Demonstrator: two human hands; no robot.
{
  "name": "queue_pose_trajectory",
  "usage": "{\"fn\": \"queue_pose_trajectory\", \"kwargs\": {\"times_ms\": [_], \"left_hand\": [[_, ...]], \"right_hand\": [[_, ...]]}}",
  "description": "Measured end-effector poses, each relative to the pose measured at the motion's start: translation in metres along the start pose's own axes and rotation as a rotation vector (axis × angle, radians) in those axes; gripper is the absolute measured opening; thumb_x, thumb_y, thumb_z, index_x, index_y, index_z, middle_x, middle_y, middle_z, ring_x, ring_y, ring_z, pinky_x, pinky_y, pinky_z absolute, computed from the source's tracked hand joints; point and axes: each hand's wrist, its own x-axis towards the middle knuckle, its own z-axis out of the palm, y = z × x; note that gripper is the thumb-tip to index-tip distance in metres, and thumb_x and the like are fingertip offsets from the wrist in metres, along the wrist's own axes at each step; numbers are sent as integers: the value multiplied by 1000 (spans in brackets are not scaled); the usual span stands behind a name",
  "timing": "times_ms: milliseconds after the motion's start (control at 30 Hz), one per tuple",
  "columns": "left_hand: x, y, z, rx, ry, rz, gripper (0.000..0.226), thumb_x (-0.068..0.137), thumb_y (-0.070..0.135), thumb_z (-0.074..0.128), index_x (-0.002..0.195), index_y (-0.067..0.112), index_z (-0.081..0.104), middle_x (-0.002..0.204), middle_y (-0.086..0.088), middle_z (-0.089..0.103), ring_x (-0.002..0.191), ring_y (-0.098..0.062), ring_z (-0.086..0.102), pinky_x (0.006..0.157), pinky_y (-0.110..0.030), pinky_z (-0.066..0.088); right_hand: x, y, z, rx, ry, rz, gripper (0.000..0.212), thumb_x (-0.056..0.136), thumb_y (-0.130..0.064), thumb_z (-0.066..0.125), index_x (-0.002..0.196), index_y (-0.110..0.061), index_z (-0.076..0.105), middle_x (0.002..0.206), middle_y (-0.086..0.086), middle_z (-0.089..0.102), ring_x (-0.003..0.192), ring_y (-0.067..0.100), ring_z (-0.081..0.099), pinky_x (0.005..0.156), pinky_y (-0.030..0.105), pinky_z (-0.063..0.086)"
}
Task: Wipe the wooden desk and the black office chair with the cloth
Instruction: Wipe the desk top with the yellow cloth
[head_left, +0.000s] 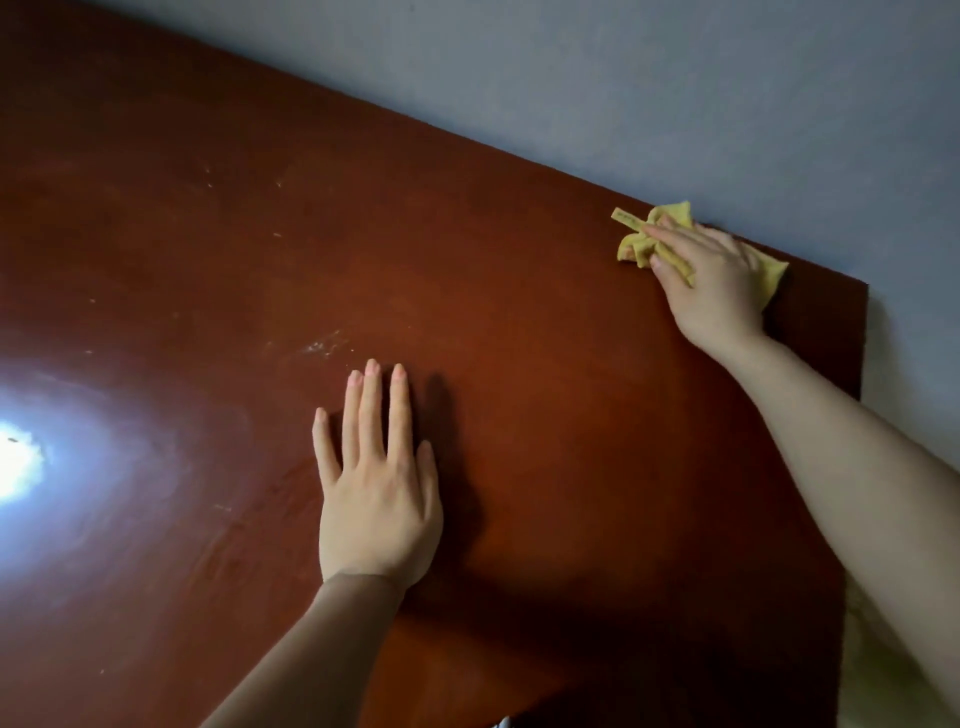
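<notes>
Cloth (641, 241) at the far right corner of the desk (519, 338), under the right hand (711, 280).
The hand presses the crumpled yellow cloth down beside the grey wall (675, 78), a fold pinched between thumb and fingers. The left hand (376, 504) lies flat mid-desk, fingers straight and slightly apart. Glare (15, 462) shines at the left.

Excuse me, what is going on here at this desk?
A person is wiping the wooden desk. The right hand holds a bunched yellow cloth against the desk's far right corner, next to the grey wall. The left hand lies flat on the desk, fingers straight. Pale marks show near its middle. No chair is in view.
</notes>
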Motion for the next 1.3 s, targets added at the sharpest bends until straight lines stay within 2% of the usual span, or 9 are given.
{"fn": "queue_pose_trajectory", "kwargs": {"times_ms": [267, 500, 633, 733, 800, 967, 1067, 1200, 1300], "left_hand": [[1, 1, -1, -20, 28, -26, 63, 95, 31, 27, 151, 7, 9, 157, -14, 19, 145, -25, 11, 116, -44, 3], [-1, -1, -3, -38, 30, -31, 65, 96, 36, 26, 152, 8, 6, 158, -11, 9, 146, -23, 2, 117, -42, 0], [-1, -1, -4, -45, 28, -29, 68, 96, 39, 28, 152, 7, 6, 159, -11, 3, 147, -23, -1, 118, -41, -4], [-1, -1, -4, -47, 9, -31, 71, 95, 43, 30, 152, 7, 7, 159, -12, 3, 148, -24, -1, 118, -43, -3], [0, 0, -5, -58, -3, -29, 75, 94, 48, 31, 152, 9, 5, 160, -12, 0, 148, -24, -3, 118, -45, -2], [-3, 2, -9, -97, 2, -16, 84, 92, 59, 32, 152, 11, -3, 160, -12, -4, 148, -26, -7, 118, -49, -1], [-5, 0, -12, -180, 25, -20, 84, 91, 56, 36, 152, 12, -3, 160, -11, -3, 148, -27, -8, 118, -48, 1], [-9, -6, -16, -429, 81, -7, 79, 89, 40, 46, 152, 17, 5, 161, -6, 2, 148, -23, -4, 120, -45, 11], [-9, -9, -18, -641, 159, -46, 68, 88, 29, 48, 148, 21, 18, 158, 5, 7, 148, -16, 2, 118, -23, 8]], "right_hand": [[54, -96, 42, -40, -92, -87, 38, 97, -33, 47, 135, -37, 49, 145, -13, 44, 135, 16, 35, 108, 35, 19], [10, -170, 61, 2, -257, -464, 39, 97, -31, 49, 134, -40, 49, 141, -14, 48, 135, 14, 36, 110, 31, 15], [-30, -167, 54, 55, -320, -634, 40, 93, -32, 45, 132, -37, 53, 138, -11, 52, 133, 15, 41, 111, 35, 18], [-58, -152, 44, 84, -331, -652, 42, 91, -35, 39, 129, -33, 57, 135, -10, 55, 130, 14, 44, 111, 38, 24], [-75, -135, 36, 89, -325, -682, 40, 91, -33, 42, 127, -30, 59, 135, -9, 55, 130, 14, 45, 111, 39, 26], [-68, -89, 10, 25, -517, -870, 48, 90, -30, 42, 137, -30, 47, 143, -11, 43, 137, 8, 32, 116, 30, 17], [-41, -78, 6, -60, -537, -839, 51, 90, -32, 41, 141, -30, 39, 144, -11, 40, 137, 9, 30, 113, 29, 17], [0, -86, 15, -33, -427, -625, 47, 92, -35, 42, 139, -33, 38, 143, -10, 40, 136, 20, 35, 110, 37, 21], [25, -113, 31, -19, -272, -348, 42, 97, -30, 48, 139, -35, 43, 146, -8, 41, 139, 21, 32, 109, 40, 20]]}}
